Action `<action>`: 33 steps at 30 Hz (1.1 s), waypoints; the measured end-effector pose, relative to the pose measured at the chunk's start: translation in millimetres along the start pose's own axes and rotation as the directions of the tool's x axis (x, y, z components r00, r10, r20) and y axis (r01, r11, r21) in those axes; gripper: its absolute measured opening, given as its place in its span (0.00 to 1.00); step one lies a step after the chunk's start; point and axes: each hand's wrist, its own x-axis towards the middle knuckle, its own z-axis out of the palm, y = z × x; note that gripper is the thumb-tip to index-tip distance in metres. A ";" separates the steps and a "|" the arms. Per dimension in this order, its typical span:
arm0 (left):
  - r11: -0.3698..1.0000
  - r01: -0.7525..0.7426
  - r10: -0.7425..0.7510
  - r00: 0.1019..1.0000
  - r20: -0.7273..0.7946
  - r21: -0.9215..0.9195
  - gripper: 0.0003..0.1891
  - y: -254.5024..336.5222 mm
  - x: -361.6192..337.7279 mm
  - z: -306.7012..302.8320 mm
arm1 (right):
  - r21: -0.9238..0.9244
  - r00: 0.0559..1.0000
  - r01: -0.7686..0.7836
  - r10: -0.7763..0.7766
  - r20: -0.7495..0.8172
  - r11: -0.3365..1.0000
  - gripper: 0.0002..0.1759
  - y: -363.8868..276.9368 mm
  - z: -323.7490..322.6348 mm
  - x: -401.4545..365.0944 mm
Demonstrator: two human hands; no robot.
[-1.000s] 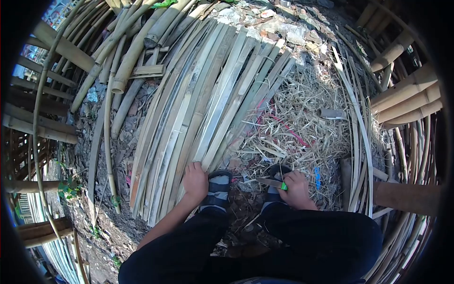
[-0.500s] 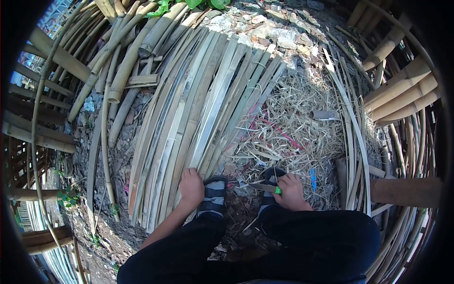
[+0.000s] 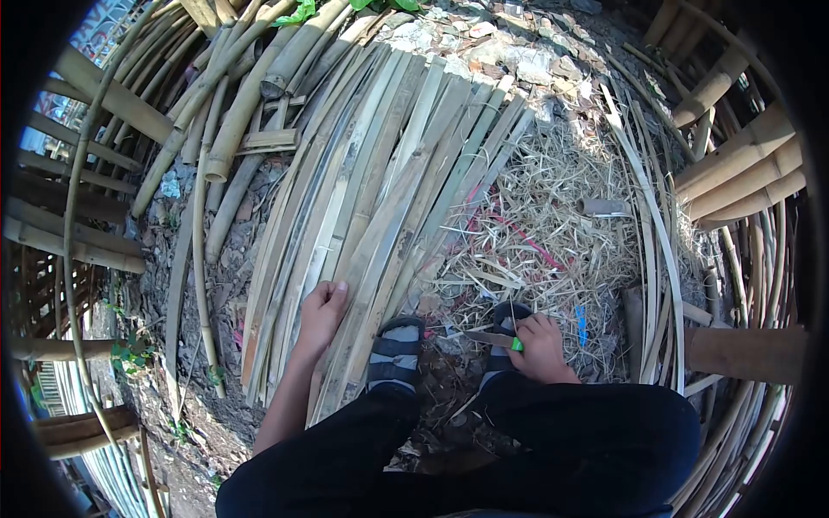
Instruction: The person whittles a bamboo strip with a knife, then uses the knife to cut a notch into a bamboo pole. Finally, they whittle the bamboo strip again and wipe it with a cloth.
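Observation:
My left hand (image 3: 321, 318) is at the near part of a long row of split bamboo strips (image 3: 358, 207), its thumb and fingers closed round the edge of one strip. That strip lies on top of the others, its near end reaching toward my left leg. My right hand (image 3: 540, 347) rests by my right knee, closed on a knife (image 3: 492, 339) with a green handle part and a blade pointing left. The blade lies over my right sandal (image 3: 503, 324). My left sandal (image 3: 395, 354) stands beside the strips.
Pale shavings (image 3: 561, 224) with a red strip among them cover the ground right of the bamboo. A short tube (image 3: 607, 207) lies there. Thick bamboo poles (image 3: 233, 129) lean at upper left, and a horizontal pole (image 3: 747, 354) juts in at right.
My left hand has moved left and slightly up, and a strip under it has shifted toward me. My right hand still holds the knife; the view has shifted slightly.

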 end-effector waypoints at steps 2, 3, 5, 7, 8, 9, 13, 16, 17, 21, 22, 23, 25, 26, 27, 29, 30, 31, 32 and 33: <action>0.999 -0.017 0.021 0.995 0.097 -0.046 0.13 9.1 -2.2 -7.1 | 0.001 1.000 0.000 0.000 0.000 1.000 0.15 0.6 0.5 -1.1; 0.988 -0.152 0.150 0.982 0.114 0.003 0.14 14.6 -3.7 -5.4 | 0.004 1.000 0.004 -0.004 -0.001 1.000 0.15 1.1 0.9 -0.8; 0.997 -0.061 0.073 0.967 0.244 -0.055 0.13 27.8 -5.9 -17.3 | 0.006 1.000 0.011 -0.011 -0.008 1.000 0.15 1.2 1.5 -1.0; 0.983 0.099 -0.018 0.893 0.450 -0.156 0.18 27.3 -1.6 -28.3 | 0.005 1.000 0.014 -0.014 -0.005 1.000 0.15 -0.1 0.7 -0.2; 0.983 0.099 -0.021 0.895 0.445 -0.154 0.18 27.7 -1.3 -32.2 | -0.001 1.000 0.008 -0.008 -0.004 1.000 0.15 -0.4 1.1 -0.2; 0.978 0.108 -0.003 0.859 0.512 -0.176 0.21 31.4 -2.5 -36.4 | 0.004 1.000 0.012 -0.012 -0.004 1.000 0.15 -0.2 2.5 -0.6; 0.957 0.139 0.063 0.758 0.649 -0.256 0.29 34.7 2.4 -46.3 | -0.019 1.000 0.000 0.000 0.014 1.000 0.14 2.4 4.3 -0.6; 0.905 0.284 -0.016 0.766 0.642 -0.316 0.29 32.6 10.3 -43.2 | -0.012 1.000 -0.004 0.004 0.019 1.000 0.15 -3.8 2.5 -1.8; 0.914 0.271 -0.016 0.767 0.642 -0.301 0.28 38.4 14.9 -41.8 | -0.008 1.000 -0.003 0.003 0.008 1.000 0.15 -3.2 5.1 0.8; 0.958 0.165 0.029 0.758 0.652 -0.235 0.28 63.2 54.4 -38.9 | -0.002 0.999 0.051 -0.051 0.012 0.999 0.14 -0.2 11.5 1.6; 0.993 0.042 0.033 0.800 0.599 -0.111 0.27 70.1 64.9 -37.0 | 0.016 0.996 0.091 -0.092 0.012 0.996 0.14 -1.7 13.9 1.7; 0.997 -0.075 0.048 0.833 0.552 0.027 0.27 77.1 74.0 -34.3 | 0.009 0.997 0.079 -0.079 0.020 0.997 0.14 -1.2 14.6 1.6; 0.847 -0.409 0.294 0.893 0.342 0.340 0.25 90.4 69.4 -20.1 | -0.008 0.997 0.076 -0.076 0.015 0.997 0.14 0.2 12.6 2.5; 0.516 -0.548 0.557 0.799 0.229 0.659 0.24 96.6 62.9 -9.8 | -0.010 0.998 0.058 -0.057 0.018 0.998 0.14 -1.4 11.6 2.0; 0.512 -0.546 0.564 0.796 0.219 0.663 0.24 105.2 54.6 -0.4 | -0.011 0.999 0.037 -0.037 0.020 0.999 0.14 -2.1 11.9 2.2; 0.317 -0.485 0.652 0.735 0.185 0.815 0.21 113.6 35.7 16.1 | -0.012 0.999 0.046 -0.046 0.017 0.999 0.14 0.5 14.8 0.2; 0.320 -0.476 0.652 0.738 0.175 0.819 0.21 109.6 34.5 22.2 | -0.015 0.999 0.045 -0.044 0.020 0.999 0.15 2.0 15.7 -1.7; 0.240 -0.514 0.701 0.679 0.219 0.824 0.21 104.2 35.3 27.0 | -0.018 0.999 0.038 -0.038 0.027 0.999 0.15 3.4 16.5 -2.8; 0.154 -0.544 0.743 0.614 0.266 0.825 0.21 98.5 35.7 29.8 | -0.019 0.999 0.049 -0.049 0.025 0.999 0.15 4.3 16.9 -3.6; 0.153 -0.538 0.748 0.612 0.259 0.829 0.21 96.7 32.8 29.9 | -0.020 0.999 0.042 -0.041 0.033 0.999 0.15 4.4 16.9 -3.8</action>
